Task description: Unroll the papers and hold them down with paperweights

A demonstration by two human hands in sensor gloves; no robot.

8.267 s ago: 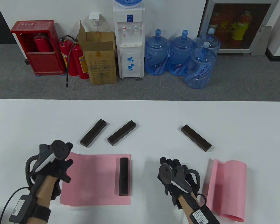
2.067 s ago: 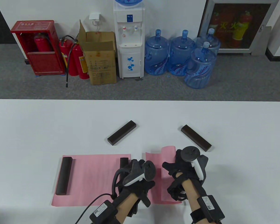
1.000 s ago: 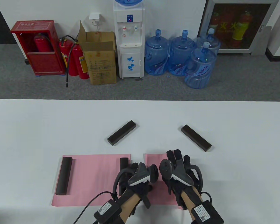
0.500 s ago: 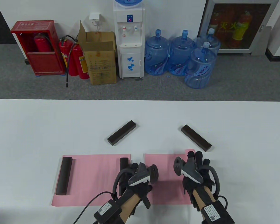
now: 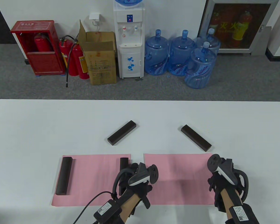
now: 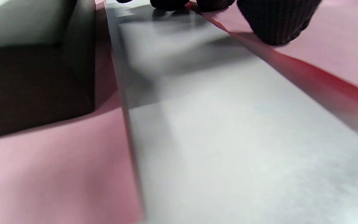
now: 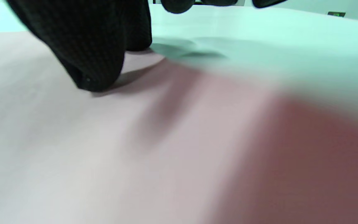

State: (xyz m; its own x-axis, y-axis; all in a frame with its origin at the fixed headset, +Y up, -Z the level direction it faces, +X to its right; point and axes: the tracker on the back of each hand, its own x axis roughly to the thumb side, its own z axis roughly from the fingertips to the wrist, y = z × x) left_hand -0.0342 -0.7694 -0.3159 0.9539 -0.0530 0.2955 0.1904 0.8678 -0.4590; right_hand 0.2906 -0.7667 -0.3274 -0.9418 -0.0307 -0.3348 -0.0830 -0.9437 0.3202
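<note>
Pink left sheet (image 5: 93,179) lies flat under two weights. The right sheet (image 5: 177,177) at five o'clock is unrolled; left hand (image 5: 140,184) and right hand (image 5: 220,184) press its ends flat. Two loose paperweights (image 5: 121,135) remain unplaced on the surface (image 5: 37,121).

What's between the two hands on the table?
The flat pink paper, pressed at its ends by the left hand and right hand, in the table view.
</note>
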